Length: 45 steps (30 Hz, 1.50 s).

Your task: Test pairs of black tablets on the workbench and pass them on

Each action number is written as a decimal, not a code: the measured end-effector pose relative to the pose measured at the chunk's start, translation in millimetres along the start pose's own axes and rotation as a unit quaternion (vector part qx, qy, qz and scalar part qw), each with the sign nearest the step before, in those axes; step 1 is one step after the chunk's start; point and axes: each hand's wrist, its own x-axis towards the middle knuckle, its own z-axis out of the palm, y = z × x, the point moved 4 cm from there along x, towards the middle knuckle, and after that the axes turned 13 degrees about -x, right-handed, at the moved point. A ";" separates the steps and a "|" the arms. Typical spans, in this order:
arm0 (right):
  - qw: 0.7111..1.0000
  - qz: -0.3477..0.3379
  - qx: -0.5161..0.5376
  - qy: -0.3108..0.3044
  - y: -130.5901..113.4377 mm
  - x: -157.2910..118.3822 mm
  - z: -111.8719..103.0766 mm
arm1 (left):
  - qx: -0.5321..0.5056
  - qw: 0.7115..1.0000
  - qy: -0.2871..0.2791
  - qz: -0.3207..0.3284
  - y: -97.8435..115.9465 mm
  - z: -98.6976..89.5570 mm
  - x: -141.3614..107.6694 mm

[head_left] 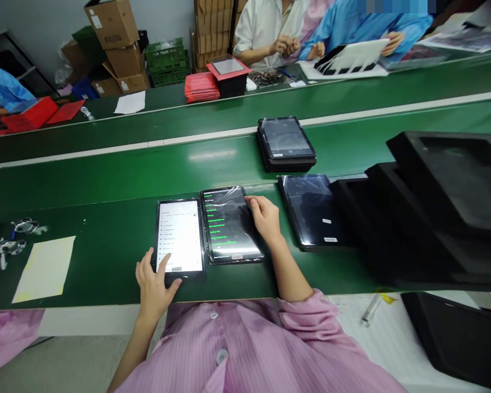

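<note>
Two tablets lie side by side on the green bench in front of me. The left tablet [179,229] shows a white list on its lit screen. My left hand [154,284] rests at its lower left corner, fingers spread, one fingertip over the screen. On the right tablet [231,224], green lines of text stand on a black screen under clear film. My right hand [265,217] is at its upper right edge, fingers bent together against the side; whether they grip the edge is hard to see.
A stack of tablets [288,139] sits further back. Right of me lie another tablet [311,210] and black trays [445,180]. A yellowish paper sheet [45,268] and earphone-like cables [22,226] are at left. Across the bench, co-workers sit near red sleeves [202,87].
</note>
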 end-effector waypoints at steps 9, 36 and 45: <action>0.952 -0.247 -0.069 -0.164 -38.0 -15.8 12.4 | -0.068 0.995 -0.024 0.068 2.7 13.3 -20.2; 0.961 -0.248 -0.092 -0.081 -23.8 -14.6 12.9 | 0.034 0.995 -0.032 0.087 -4.4 -10.8 26.0; 0.952 -0.249 -0.132 -0.122 -31.1 -18.1 19.7 | 0.078 0.978 -0.179 0.077 6.7 -13.4 43.8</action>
